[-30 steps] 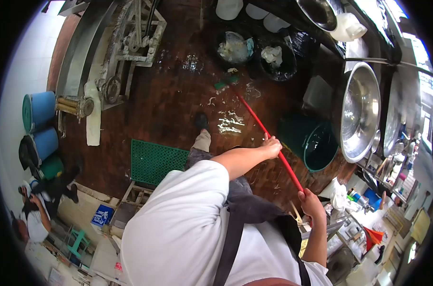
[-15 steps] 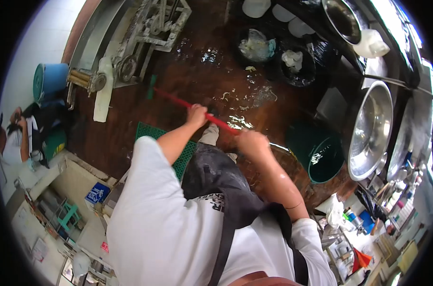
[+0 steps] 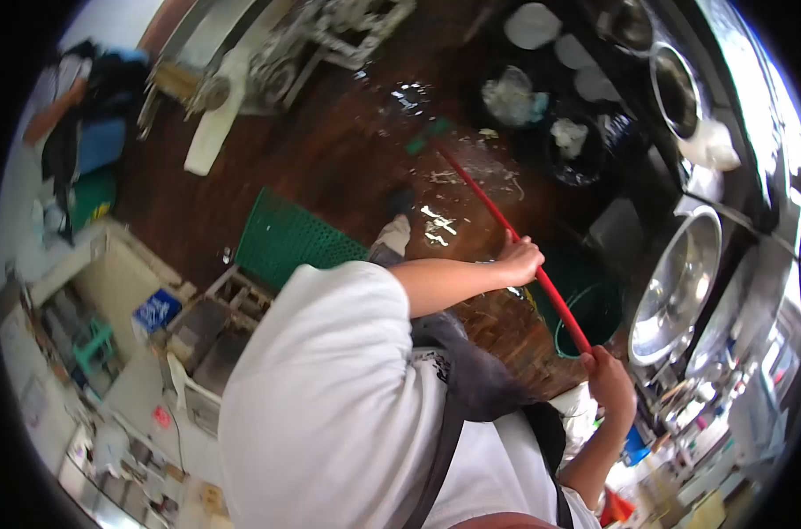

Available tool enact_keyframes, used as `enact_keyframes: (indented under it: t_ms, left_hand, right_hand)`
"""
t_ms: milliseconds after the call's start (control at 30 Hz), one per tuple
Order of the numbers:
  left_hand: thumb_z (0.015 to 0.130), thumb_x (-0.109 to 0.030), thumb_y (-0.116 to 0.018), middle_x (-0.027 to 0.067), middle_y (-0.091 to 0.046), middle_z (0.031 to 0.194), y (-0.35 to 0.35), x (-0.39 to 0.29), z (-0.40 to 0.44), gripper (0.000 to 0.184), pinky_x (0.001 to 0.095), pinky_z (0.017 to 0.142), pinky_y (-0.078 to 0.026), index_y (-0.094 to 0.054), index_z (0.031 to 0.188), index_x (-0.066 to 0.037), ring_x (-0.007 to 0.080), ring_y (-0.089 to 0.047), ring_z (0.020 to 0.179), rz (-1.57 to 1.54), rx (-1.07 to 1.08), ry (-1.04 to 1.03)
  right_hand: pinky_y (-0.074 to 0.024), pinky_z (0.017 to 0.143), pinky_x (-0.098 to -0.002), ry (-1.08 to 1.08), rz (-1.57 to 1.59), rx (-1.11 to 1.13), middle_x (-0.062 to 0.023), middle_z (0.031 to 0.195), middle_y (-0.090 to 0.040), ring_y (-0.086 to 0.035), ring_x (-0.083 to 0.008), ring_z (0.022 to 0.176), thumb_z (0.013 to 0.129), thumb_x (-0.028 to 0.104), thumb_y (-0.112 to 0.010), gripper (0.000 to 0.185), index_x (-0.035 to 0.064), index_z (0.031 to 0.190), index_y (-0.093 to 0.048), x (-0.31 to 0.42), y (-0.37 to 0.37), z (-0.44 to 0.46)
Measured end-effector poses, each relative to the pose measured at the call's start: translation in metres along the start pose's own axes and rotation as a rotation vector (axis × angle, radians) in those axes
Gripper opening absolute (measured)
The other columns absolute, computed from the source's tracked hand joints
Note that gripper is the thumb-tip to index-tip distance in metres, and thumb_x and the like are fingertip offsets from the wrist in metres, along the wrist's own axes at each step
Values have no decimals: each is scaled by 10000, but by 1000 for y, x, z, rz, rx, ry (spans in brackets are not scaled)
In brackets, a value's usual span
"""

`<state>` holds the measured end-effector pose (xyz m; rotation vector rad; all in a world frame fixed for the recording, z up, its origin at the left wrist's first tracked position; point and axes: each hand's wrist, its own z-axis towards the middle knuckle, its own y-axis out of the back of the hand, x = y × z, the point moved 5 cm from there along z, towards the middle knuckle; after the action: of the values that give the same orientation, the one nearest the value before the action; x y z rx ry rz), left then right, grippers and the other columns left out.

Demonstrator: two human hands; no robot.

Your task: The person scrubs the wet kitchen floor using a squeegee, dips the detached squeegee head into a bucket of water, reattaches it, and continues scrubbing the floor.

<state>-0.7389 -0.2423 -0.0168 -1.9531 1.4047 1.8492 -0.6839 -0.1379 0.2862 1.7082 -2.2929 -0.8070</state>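
A long red pole (image 3: 487,201) with a green crosswise head (image 3: 427,137) slants across the wet brown floor (image 3: 330,150). The head is blurred, so I cannot tell whether it is a brush or a squeegee. Around the middle of the pole my left hand (image 3: 520,260) is closed. My right hand (image 3: 608,379) grips its upper end, close to my right side. Beneath the pole, between my two hands, stands a dark green bucket (image 3: 599,309). Small pale scraps (image 3: 449,178) lie on the floor near the head.
A green perforated mat or crate (image 3: 299,234) is left of my foot. Bins with bags (image 3: 511,95) stand at the back. Large metal bowls (image 3: 678,286) line the right side. Machinery (image 3: 286,70) stands at upper left, with another person (image 3: 70,106) beyond.
The pole's green head has swung right across the floor. Both hands have shifted right, the right one back toward my body. My view has turned, and the other person has changed posture.
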Motion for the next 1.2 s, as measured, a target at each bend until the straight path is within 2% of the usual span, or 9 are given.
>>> enact_keyframes:
  t_ms: [133, 233, 267, 400, 500, 667, 700, 833, 1200]
  left_hand:
    - [740, -317, -781, 100, -654, 848, 41, 146, -98, 223, 590, 814, -455, -686, 698, -121, 319, -634, 885, -200, -439, 161]
    - [718, -216, -762, 167, -596, 689, 126, 216, -190, 265, 497, 585, -488, -597, 570, -72, 366, -638, 718, 180, -603, 191]
    - [656, -290, -809, 182, -561, 618, 147, 250, -219, 353, 518, 664, -473, -575, 515, -67, 388, -617, 720, 237, -677, 359]
    - [710, -349, -852, 317, -570, 1209, 189, 343, -326, 693, 505, 953, -473, -598, 1246, 9, 465, -570, 1098, 500, -716, 706]
    - [738, -411, -823, 317, -578, 1219, 191, 400, -344, 634, 507, 983, -468, -642, 1197, -12, 471, -556, 1143, 434, -712, 861]
    - [761, -393, -789, 180, -643, 1013, 163, 356, -228, 335, 541, 932, -454, -716, 891, -93, 407, -571, 1095, 401, -677, 629]
    - [766, -392, -780, 162, -638, 1015, 164, 324, -198, 311, 539, 933, -447, -712, 857, -102, 404, -568, 1082, 305, -619, 656]
    - [782, -422, -753, 121, -616, 1067, 93, 237, -112, 318, 608, 976, -384, -679, 784, -113, 414, -498, 1116, 282, -628, 470]
    - [770, -300, -795, 109, -616, 1239, -79, -42, 60, 308, 652, 1127, -284, -726, 1029, -148, 330, -481, 1277, -7, 8, 127]
  right_hand:
    - [-499, 752, -553, 496, -102, -2, -250, 860, -670, -648, -451, 865, 1009, 303, -504, 273, 44, 1044, -581, 96, -42, 55]
    - [-487, 747, -563, 653, -154, 25, -246, 847, -670, -646, -447, 854, 1003, 290, -502, 273, 28, 1029, -572, 224, -61, 91]
    - [-535, 702, -531, 815, -187, -66, -213, 852, -697, -684, -410, 803, 959, 222, -496, 257, 18, 1049, -625, 273, -67, 95]
    - [-557, 885, -472, 1061, -422, 185, -197, 1178, -689, -678, -376, 1084, 905, 144, -528, 282, 11, 1101, -682, 449, -183, 169]
    - [-556, 903, -462, 936, -335, 135, -187, 1175, -694, -677, -371, 1092, 902, 151, -543, 291, 14, 1112, -689, 496, -185, 171]
    - [-564, 882, -459, 1001, -543, 98, -187, 1084, -704, -689, -382, 1030, 918, 176, -542, 273, 7, 1073, -691, 402, -146, 221]
    - [-521, 860, -536, 696, -296, 135, -220, 1081, -697, -666, -410, 1032, 980, 278, -509, 298, 68, 1137, -652, 370, -107, 208]
    - [-521, 839, -516, 612, -425, 14, -229, 981, -698, -668, -415, 954, 1039, 332, -423, 372, 23, 1141, -605, 236, -54, 165]
    - [-507, 876, -521, 13, -227, -136, -216, 1028, -696, -658, -416, 990, 1027, 334, -443, 342, 57, 1070, -640, -76, -3, 54]
